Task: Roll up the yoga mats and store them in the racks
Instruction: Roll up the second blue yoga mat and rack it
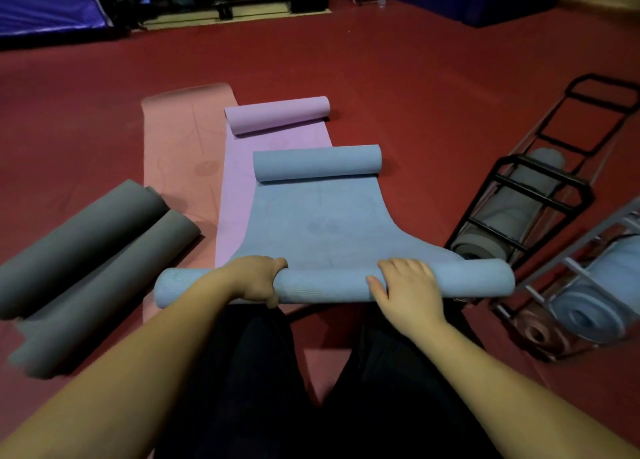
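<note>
A blue yoga mat (318,216) lies in front of me, rolled at both ends. The near roll (329,283) lies across my knees. My left hand (258,278) grips that roll left of its middle, fingers curled over the top. My right hand (408,285) lies over the roll right of its middle, thumb on the near side. The far blue roll (317,162) rests on a purple mat (235,195), whose far end is also rolled (277,114). A pink mat (180,140) lies flat under both.
Two rolled grey mats (90,250) lie on the red floor at my left. At the right stand a black rack (540,185) with a grey roll inside and a silver rack (588,278) with blue and pink rolls. Gym equipment lines the far wall.
</note>
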`<state>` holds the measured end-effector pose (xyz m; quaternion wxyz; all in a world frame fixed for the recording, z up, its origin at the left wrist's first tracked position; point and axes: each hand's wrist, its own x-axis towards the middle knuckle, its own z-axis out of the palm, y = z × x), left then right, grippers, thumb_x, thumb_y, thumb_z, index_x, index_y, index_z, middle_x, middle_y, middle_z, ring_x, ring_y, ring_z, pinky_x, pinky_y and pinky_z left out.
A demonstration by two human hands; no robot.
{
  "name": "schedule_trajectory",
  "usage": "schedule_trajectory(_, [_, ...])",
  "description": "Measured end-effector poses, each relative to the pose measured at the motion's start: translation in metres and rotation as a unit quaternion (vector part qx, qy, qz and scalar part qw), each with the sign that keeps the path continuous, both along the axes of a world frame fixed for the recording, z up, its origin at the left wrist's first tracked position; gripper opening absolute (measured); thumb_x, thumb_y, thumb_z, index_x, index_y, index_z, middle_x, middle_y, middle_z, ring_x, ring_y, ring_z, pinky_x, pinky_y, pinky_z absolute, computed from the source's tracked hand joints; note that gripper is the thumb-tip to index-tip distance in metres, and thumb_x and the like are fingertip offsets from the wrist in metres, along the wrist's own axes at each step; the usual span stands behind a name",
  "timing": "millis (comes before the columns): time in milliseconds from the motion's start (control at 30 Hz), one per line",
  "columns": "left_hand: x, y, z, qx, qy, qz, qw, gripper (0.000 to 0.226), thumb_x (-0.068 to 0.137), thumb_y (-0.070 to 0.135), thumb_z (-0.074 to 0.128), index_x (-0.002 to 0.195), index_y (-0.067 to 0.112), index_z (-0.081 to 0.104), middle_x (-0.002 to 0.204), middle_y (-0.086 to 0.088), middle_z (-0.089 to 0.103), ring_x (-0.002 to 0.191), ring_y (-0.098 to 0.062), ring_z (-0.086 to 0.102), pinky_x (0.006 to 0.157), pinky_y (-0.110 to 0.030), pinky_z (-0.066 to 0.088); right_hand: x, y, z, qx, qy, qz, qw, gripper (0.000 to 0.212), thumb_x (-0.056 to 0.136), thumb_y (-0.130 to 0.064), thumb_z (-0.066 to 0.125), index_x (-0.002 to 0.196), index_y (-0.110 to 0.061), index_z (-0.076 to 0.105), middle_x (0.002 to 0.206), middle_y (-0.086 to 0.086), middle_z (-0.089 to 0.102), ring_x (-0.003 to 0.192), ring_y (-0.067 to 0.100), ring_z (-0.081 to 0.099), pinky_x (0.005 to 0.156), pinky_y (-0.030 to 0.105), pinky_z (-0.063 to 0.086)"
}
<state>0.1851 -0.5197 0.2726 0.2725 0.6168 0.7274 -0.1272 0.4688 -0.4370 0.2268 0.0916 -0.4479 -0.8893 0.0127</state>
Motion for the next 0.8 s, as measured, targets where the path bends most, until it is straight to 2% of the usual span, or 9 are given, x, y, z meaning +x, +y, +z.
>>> schedule_trajectory(100, [0.001, 0.002, 0.002, -0.001, -0.01, 0.013, 1.0, 0.051, 0.065, 0.029, 0.076, 0.11, 0.025, 0.05, 0.104, -0.002, 0.064, 0.092, -0.024, 0.059, 0.075, -0.034, 0.049, -0.011, 0.014, 0.005, 0.009, -0.015, -0.035, 0.999, 0.048, 0.092, -0.05, 0.035, 0.075, -0.018, 0.066, 0.069, 0.003, 0.064, 0.069, 0.031, 0.062, 0.069, 0.037, 0.042])
schedule_trajectory(200, [0.001, 0.001, 0.009, -0.01, -0.019, 0.03, 0.999, 0.047, 0.066, 0.029, 0.075, 0.107, 0.025, 0.052, 0.1, -0.002, 0.063, 0.091, -0.023, 0.059, 0.076, -0.034, 0.049, -0.021, 0.023, 0.016, -0.033, -0.052, -0.037, 0.997, 0.057, 0.089, -0.052, 0.027, 0.067, -0.016, 0.065, 0.064, 0.006, 0.064, 0.064, 0.031, 0.062, 0.066, 0.037, 0.042])
schedule_trajectory(300, [0.001, 0.002, 0.017, -0.039, -0.026, 0.03, 0.998, 0.043, 0.069, 0.029, 0.076, 0.106, 0.023, 0.054, 0.102, -0.003, 0.064, 0.092, -0.022, 0.058, 0.072, -0.031, 0.045, -0.027, 0.028, 0.026, -0.029, -0.082, -0.014, 0.996, 0.067, 0.088, -0.057, 0.013, 0.078, -0.017, 0.067, 0.079, 0.006, 0.07, 0.078, 0.03, 0.064, 0.071, 0.035, 0.039])
schedule_trajectory(367, [0.002, -0.001, 0.021, -0.063, -0.042, 0.04, 0.996, 0.04, 0.069, 0.03, 0.078, 0.102, 0.024, 0.056, 0.103, -0.001, 0.064, 0.093, -0.02, 0.058, 0.071, -0.03, 0.043, -0.028, 0.034, 0.028, -0.023, -0.086, -0.007, 0.996, 0.061, 0.096, -0.055, 0.022, 0.088, -0.017, 0.068, 0.091, 0.007, 0.071, 0.088, 0.03, 0.065, 0.071, 0.034, 0.037])
schedule_trajectory(433, [0.002, -0.006, 0.021, -0.091, -0.068, 0.05, 0.992, 0.039, 0.068, 0.032, 0.078, 0.1, 0.025, 0.057, 0.104, 0.001, 0.063, 0.096, -0.018, 0.058, 0.075, -0.029, 0.044, -0.028, 0.036, 0.035, -0.075, -0.112, -0.007, 0.991, 0.056, 0.098, -0.052, 0.027, 0.097, -0.016, 0.07, 0.102, 0.01, 0.07, 0.097, 0.031, 0.063, 0.07, 0.033, 0.036])
schedule_trajectory(600, [-0.001, -0.014, 0.019, -0.126, -0.13, 0.068, 0.981, 0.043, 0.067, 0.03, 0.079, 0.105, 0.024, 0.06, 0.114, -0.001, 0.062, 0.105, -0.019, 0.056, 0.085, -0.03, 0.044, -0.024, 0.03, 0.035, -0.15, -0.162, -0.009, 0.975, 0.066, 0.095, -0.054, 0.021, 0.111, -0.013, 0.07, 0.118, 0.013, 0.066, 0.106, 0.032, 0.06, 0.084, 0.035, 0.044])
schedule_trajectory(667, [-0.002, -0.012, 0.017, -0.097, -0.126, 0.052, 0.986, 0.058, 0.055, 0.038, 0.078, 0.109, 0.028, 0.057, 0.12, -0.001, 0.054, 0.111, -0.018, 0.049, 0.088, -0.03, 0.041, -0.028, 0.034, 0.037, -0.186, -0.176, -0.011, 0.967, 0.067, 0.095, -0.055, 0.021, 0.116, -0.012, 0.069, 0.124, 0.012, 0.065, 0.11, 0.031, 0.059, 0.089, 0.037, 0.044])
schedule_trajectory(733, [-0.003, -0.015, 0.013, -0.013, -0.122, 0.049, 0.991, 0.076, 0.044, 0.044, 0.073, 0.117, 0.03, 0.057, 0.117, 0.002, 0.047, 0.112, -0.016, 0.042, 0.088, -0.026, 0.036, -0.032, 0.044, 0.042, -0.229, -0.189, -0.01, 0.955, 0.068, 0.096, -0.056, 0.022, 0.122, -0.012, 0.065, 0.132, 0.013, 0.06, 0.117, 0.031, 0.056, 0.095, 0.038, 0.043])
schedule_trajectory(800, [-0.004, -0.024, 0.01, 0.08, -0.117, 0.045, 0.989, 0.081, 0.043, 0.052, 0.066, 0.12, 0.029, 0.056, 0.11, 0.005, 0.045, 0.109, -0.015, 0.042, 0.085, -0.025, 0.034, -0.037, 0.052, 0.046, -0.279, -0.204, -0.013, 0.938, 0.067, 0.098, -0.056, 0.024, 0.133, -0.01, 0.058, 0.144, 0.014, 0.052, 0.126, 0.031, 0.051, 0.103, 0.039, 0.04])
